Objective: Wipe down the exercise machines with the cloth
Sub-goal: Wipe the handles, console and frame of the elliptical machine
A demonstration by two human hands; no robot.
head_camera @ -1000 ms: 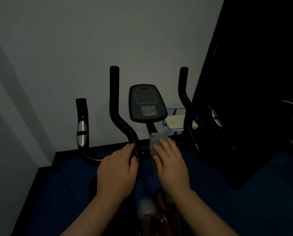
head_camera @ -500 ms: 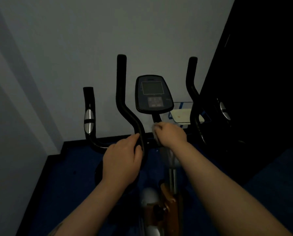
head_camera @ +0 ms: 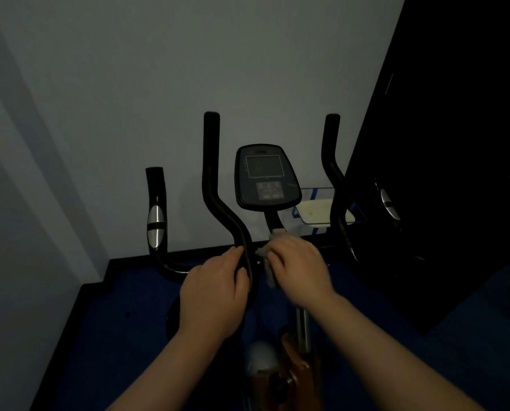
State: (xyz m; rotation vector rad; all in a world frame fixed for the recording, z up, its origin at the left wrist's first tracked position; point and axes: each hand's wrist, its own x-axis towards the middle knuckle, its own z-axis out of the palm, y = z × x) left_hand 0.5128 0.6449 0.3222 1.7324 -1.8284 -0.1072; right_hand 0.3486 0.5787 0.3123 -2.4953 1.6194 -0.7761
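A person's right hand [head_camera: 299, 268] presses a crumpled pale cloth [head_camera: 270, 262] against the stem just below the dark oval console [head_camera: 267, 178] of a black exercise bike; its fingers curl over the wad. The left hand [head_camera: 215, 295] grips the curved black inner handlebar [head_camera: 218, 203], fingers wrapped round the tube. Good practice here would be firm strokes around the whole stem, with the braced hand steadying the frame.
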